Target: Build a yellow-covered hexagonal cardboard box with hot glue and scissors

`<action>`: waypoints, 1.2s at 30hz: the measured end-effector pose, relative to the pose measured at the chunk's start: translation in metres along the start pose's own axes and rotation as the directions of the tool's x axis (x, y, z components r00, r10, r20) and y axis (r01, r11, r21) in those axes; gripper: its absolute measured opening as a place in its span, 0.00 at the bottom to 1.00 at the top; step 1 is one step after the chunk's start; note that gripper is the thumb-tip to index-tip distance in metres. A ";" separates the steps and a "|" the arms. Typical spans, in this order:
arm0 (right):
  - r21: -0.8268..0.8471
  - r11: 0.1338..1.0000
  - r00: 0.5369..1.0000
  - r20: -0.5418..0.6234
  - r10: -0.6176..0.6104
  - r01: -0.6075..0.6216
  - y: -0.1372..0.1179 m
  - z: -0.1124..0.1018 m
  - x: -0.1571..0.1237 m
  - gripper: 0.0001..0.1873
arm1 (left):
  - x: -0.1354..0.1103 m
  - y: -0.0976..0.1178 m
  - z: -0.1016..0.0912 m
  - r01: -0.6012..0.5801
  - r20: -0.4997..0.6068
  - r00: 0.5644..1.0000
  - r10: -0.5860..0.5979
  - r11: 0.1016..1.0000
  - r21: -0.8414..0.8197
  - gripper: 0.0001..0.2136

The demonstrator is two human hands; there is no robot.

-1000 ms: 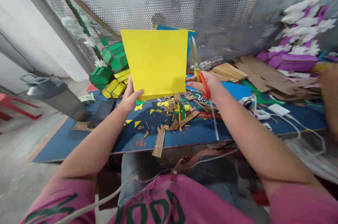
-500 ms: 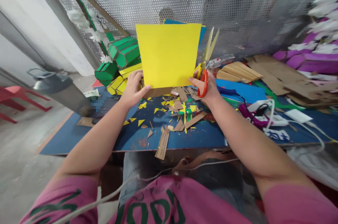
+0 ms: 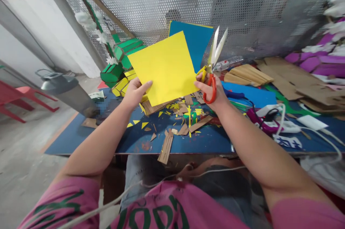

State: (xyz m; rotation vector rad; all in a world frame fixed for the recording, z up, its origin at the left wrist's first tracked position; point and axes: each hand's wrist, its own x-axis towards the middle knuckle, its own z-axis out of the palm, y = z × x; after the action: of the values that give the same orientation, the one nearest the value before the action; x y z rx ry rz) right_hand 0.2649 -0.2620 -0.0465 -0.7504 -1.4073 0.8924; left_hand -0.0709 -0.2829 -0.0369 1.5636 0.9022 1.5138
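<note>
A square sheet of yellow paper (image 3: 164, 69) is held up tilted over the table. My left hand (image 3: 134, 92) grips its lower left edge, thumb on the front face. In my right hand (image 3: 211, 88) is a pair of scissors (image 3: 214, 60), its red and yellow handles round the fingers and its blades spread upward. The right thumb and fingertips also pinch the sheet's right edge. Brown cardboard (image 3: 153, 108) shows beneath the sheet's lower edge; whether it is joined to the sheet, I cannot tell. Behind stands a blue sheet (image 3: 190, 40) with a yellow edge.
Paper and cardboard scraps (image 3: 184, 119) litter the blue table (image 3: 88, 141). A grey tumbler (image 3: 67, 90) stands left, near green cardboard shapes (image 3: 129, 53). Right are a blue-handled tool (image 3: 234, 95), a power strip (image 3: 269, 117) with cables, and flattened cardboard (image 3: 283, 76). A perforated metal panel (image 3: 242, 9) rises behind.
The yellow sheet has turned counter-clockwise and its top has come down, showing more of the blue sheet behind. Both hands keep their hold; the scissors stay in the right hand.
</note>
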 end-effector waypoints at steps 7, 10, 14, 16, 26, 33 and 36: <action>0.001 0.993 0.987 0.106 0.118 -0.119 -0.005 0.002 -0.006 0.29 | 0.006 0.004 -0.014 0.021 0.103 0.994 -0.017 0.999 -0.035 0.26; -0.012 0.988 0.982 0.108 0.153 -0.153 -0.003 0.006 -0.006 0.31 | 0.005 0.007 -0.016 0.048 0.183 0.982 -0.043 0.999 -0.020 0.24; -0.037 0.985 0.978 0.116 0.174 -0.171 -0.006 0.013 -0.009 0.32 | 0.004 0.007 -0.010 -0.003 0.113 0.994 0.004 1.000 -0.009 0.26; -0.047 0.983 0.974 0.137 0.180 -0.175 -0.009 0.016 -0.012 0.30 | 0.004 0.005 -0.007 -0.042 0.039 0.998 0.042 0.999 -0.018 0.27; 0.137 0.973 0.983 0.050 0.179 -0.184 0.009 0.030 -0.018 0.30 | -0.003 0.000 -0.003 -0.058 -0.007 0.998 0.058 0.997 -0.044 0.29; 0.152 0.975 0.986 -0.005 0.167 -0.164 0.011 0.031 -0.016 0.34 | -0.009 0.009 -0.002 -0.008 0.123 0.992 -0.001 0.998 0.068 0.30; 0.175 0.970 0.985 0.011 0.170 -0.169 0.013 0.030 -0.016 0.33 | -0.007 0.007 -0.002 0.002 0.125 0.992 -0.008 0.999 0.045 0.30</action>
State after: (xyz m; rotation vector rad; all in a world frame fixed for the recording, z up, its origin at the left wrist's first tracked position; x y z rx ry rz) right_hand 0.2350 -0.2713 -0.0644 -0.7453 -1.2548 1.1322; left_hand -0.0735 -0.2925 -0.0335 1.6678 0.8728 1.3835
